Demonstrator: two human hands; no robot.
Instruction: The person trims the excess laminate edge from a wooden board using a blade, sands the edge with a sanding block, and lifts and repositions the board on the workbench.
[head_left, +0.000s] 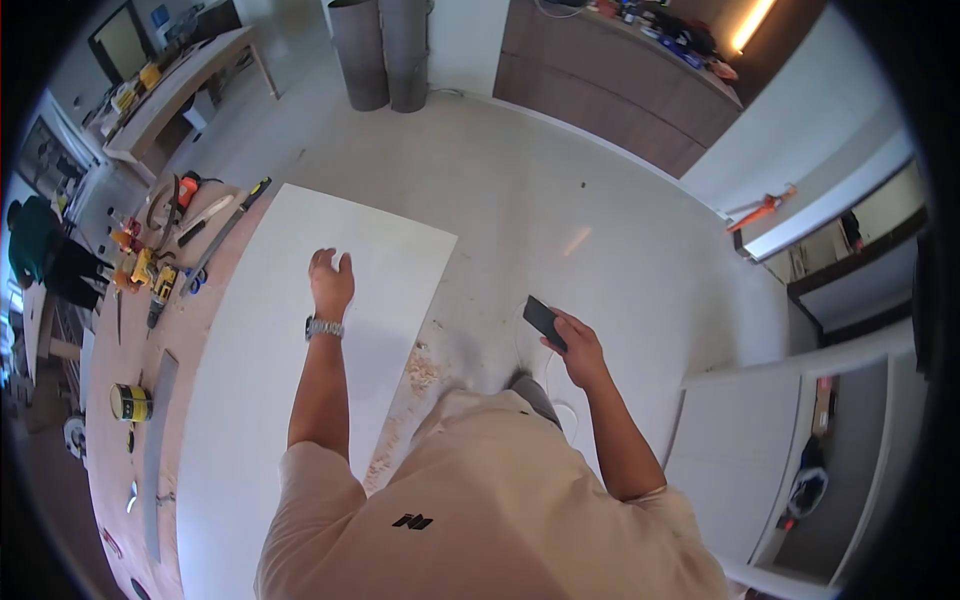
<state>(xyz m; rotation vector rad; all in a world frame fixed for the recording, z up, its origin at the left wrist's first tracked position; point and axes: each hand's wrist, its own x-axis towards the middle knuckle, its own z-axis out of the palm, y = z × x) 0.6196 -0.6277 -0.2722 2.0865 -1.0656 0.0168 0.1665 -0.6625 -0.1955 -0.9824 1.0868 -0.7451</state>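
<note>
My right hand (580, 345) grips a dark smartphone (544, 324) out to the side, above the floor. A thin white cable (547, 375) hangs below it. Over a large white panel (300, 240) is my left hand (331, 280), its fingers bent and the thumb apart, with nothing seen between them. Whether it touches the panel I cannot tell. A metal-banded watch (324, 327) is on that wrist. The panel lies on a wooden workbench (215, 285), along my left side.
Left of the panel lie a yellow drill (162, 292), a handsaw (235, 225), a long metal straightedge (160, 450) and a yellow-black can (130, 402). Wood shavings (422, 370) lie by the panel's edge. Another person (50, 250) stands at far left. An open white cabinet (800, 480) is at right.
</note>
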